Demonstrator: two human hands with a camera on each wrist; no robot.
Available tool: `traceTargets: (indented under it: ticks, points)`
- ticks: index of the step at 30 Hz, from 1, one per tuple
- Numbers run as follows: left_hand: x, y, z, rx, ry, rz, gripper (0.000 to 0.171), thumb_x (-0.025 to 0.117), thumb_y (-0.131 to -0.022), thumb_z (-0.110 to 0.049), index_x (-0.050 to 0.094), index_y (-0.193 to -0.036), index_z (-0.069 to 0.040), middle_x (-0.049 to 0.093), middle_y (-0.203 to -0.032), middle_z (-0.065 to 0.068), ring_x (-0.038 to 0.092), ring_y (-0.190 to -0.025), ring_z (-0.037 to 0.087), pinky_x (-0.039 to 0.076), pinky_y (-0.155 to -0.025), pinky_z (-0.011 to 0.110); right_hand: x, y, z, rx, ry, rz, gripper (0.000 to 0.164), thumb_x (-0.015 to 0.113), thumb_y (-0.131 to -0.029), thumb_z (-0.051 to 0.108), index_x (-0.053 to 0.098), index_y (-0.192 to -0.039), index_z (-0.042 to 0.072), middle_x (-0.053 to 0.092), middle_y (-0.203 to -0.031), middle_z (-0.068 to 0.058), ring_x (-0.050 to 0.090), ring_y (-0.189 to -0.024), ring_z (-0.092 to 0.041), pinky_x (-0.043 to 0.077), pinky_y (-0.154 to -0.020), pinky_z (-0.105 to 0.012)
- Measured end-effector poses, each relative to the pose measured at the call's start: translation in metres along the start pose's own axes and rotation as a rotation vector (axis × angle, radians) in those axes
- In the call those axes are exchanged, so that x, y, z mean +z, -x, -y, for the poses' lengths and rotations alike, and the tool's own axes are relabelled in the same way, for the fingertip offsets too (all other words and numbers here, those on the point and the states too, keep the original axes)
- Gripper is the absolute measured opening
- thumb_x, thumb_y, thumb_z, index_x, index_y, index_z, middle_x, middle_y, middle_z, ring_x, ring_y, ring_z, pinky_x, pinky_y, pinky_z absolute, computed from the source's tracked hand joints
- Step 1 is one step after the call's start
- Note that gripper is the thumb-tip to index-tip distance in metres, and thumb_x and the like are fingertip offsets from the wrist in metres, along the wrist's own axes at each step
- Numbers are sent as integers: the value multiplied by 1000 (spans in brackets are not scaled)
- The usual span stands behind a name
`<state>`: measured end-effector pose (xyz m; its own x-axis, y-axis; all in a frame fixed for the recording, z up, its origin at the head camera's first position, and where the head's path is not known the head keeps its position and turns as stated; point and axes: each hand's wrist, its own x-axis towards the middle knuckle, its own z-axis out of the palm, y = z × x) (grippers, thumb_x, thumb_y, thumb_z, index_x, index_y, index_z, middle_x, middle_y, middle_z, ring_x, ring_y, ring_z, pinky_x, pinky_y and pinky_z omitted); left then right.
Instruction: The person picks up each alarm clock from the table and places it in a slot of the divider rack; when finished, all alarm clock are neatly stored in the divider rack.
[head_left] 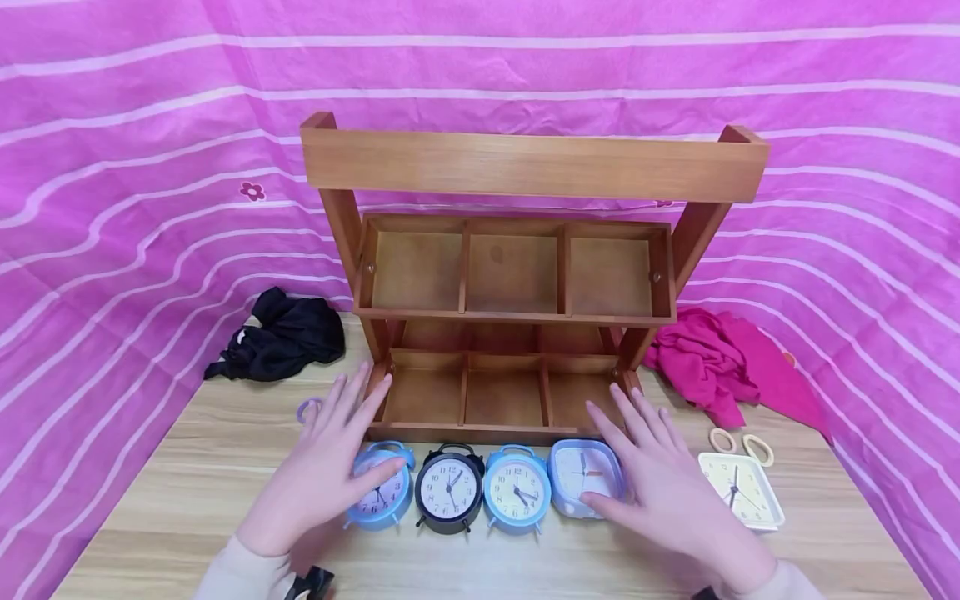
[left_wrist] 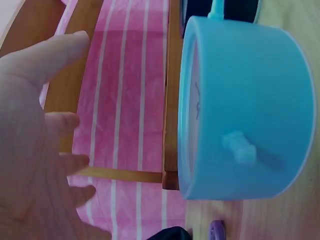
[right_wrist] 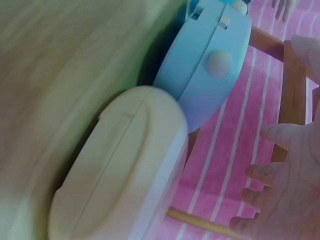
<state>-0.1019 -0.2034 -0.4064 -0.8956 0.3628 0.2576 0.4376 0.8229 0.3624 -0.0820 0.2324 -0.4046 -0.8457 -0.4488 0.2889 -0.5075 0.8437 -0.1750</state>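
Left grip [head_left: 330, 471] and right grip [head_left: 663, 483] both spread, holding nothing. I log four clocks lying face up in front of the wooden rack [head_left: 528, 162]: left blue clock [head_left: 381, 500] under my left grip, black clock [head_left: 448, 492], middle blue clock [head_left: 517, 493], square clock [head_left: 583, 473] by my right grip. Judged light, stiff, slightly slick; faces may scratch. I'd take each by its side walls.

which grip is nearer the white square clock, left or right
Right. The right grip is just left of the white square clock; the left grip is farther off, by the leftmost blue clock.
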Motion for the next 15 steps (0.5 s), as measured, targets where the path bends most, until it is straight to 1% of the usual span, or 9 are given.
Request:
traceTargets:
  ticks: [1,4,7,8,11,13,15]
  points:
    - [0,-1,2,10,22,-3,99,75,-92,-56,19,-169,-28,5,-176,6,8,-157,48,18,-110,84,0,-2,2,1,-2,3,99,74,-85,68,37,-164,21,18,-173,-13,14,-158,-41,7,-127,-60]
    - [-1,-3,11,34,98,-8,100,77,-93,-49,17,-169,-25,4,-176,6,6,-159,41,22,-113,80,-1,-8,7,-10,-1,7,100,75,-85,69,36,-164,22,19,-173,-12,14,-158,-41,12,-126,-61]
    - [-1,-5,17,20,169,-6,105,78,-94,-44,8,-170,-21,1,-176,8,4,-160,37,23,-116,75,0,-13,12,-20,1,15,102,75,-84,68,34,-165,24,20,-173,-12,15,-158,-41,8,-128,-56]
    - [-1,-6,18,13,194,-7,107,78,-94,-42,5,-170,-20,0,-176,9,4,-160,37,23,-116,74,0,-15,14,-25,3,18,102,75,-84,68,33,-166,24,21,-172,-13,16,-158,-42,4,-129,-53]
    - [-2,-8,21,-12,269,-6,116,79,-94,-38,-8,-169,-21,-3,-175,10,2,-160,38,22,-117,73,0,-21,21,-22,9,43,103,74,-84,71,31,-166,26,20,-173,-11,15,-158,-40,5,-129,-53]
    - [-2,-11,22,-18,310,-9,119,80,-94,-35,-12,-168,-23,-6,-175,8,2,-160,39,21,-117,74,1,-26,25,-20,11,58,105,73,-83,72,29,-167,27,19,-173,-10,14,-159,-39,11,-128,-58]
    - [-3,-14,24,-17,333,-17,120,81,-93,-33,-13,-167,-24,-5,-175,8,2,-160,40,21,-116,76,2,-30,30,-16,-3,65,108,75,-81,73,27,-167,30,19,-174,-8,16,-158,-39,20,-124,-63]
